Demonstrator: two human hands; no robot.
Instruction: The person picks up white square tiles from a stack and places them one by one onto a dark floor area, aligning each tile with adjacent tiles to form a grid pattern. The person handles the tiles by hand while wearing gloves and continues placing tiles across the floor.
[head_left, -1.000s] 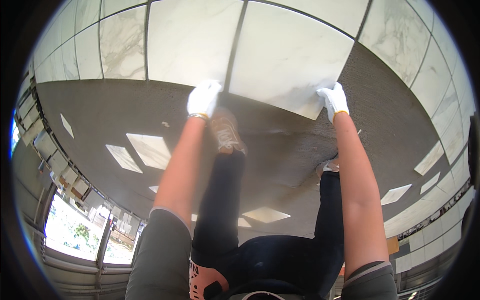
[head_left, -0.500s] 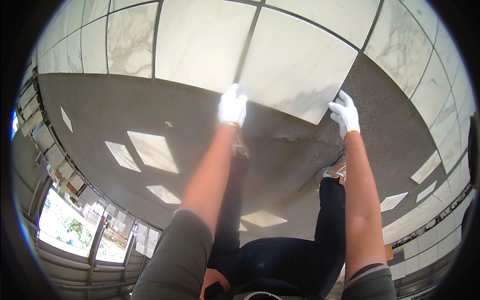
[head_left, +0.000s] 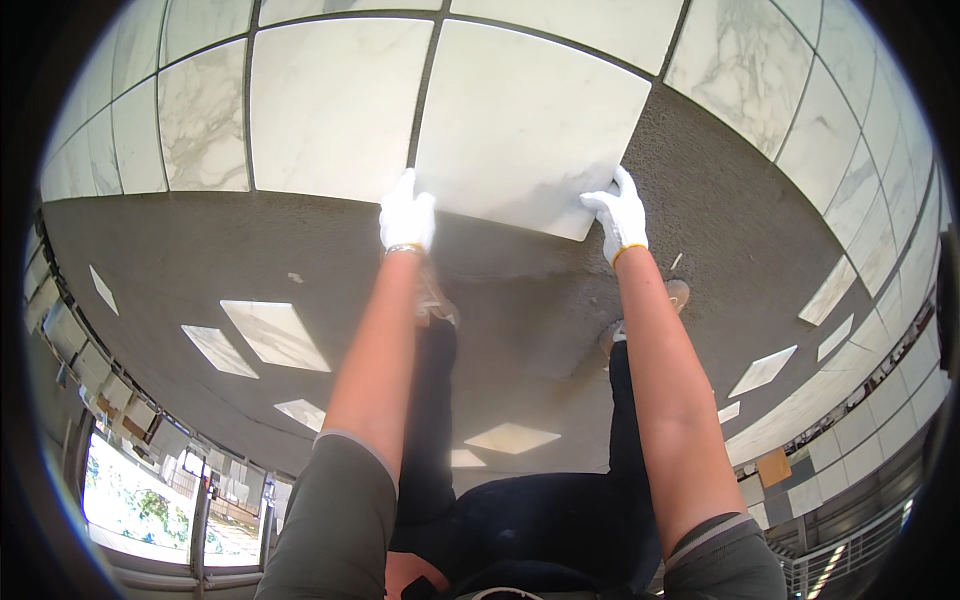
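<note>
A large square white marble-look tile [head_left: 530,120] lies in front of me, slightly skewed against its neighbours, with grey veining near its closest corner. My left hand [head_left: 408,215], in a white knit glove, closes on its near left corner, by the joint with the neighbouring tile [head_left: 335,110]. On its right edge, close to the near right corner, my gloved right hand [head_left: 618,212] grips with the thumb and fingers. Fingertips beneath the tile are hidden. Whether the tile rests fully on the floor, I cannot tell.
Rows of laid tiles curve across the far side and right [head_left: 745,75], separated by dark joints. Bare grey floor [head_left: 520,290] surrounds my feet. Bright four-sided patches, perhaps tiles or sunlight [head_left: 275,335], dot it. Stacked slabs and a bright window opening [head_left: 140,490] are at left.
My right hand has closed in on the tile's right edge, its fingers now at that edge. The view has shifted, so the tiles and both hands appear further left.
</note>
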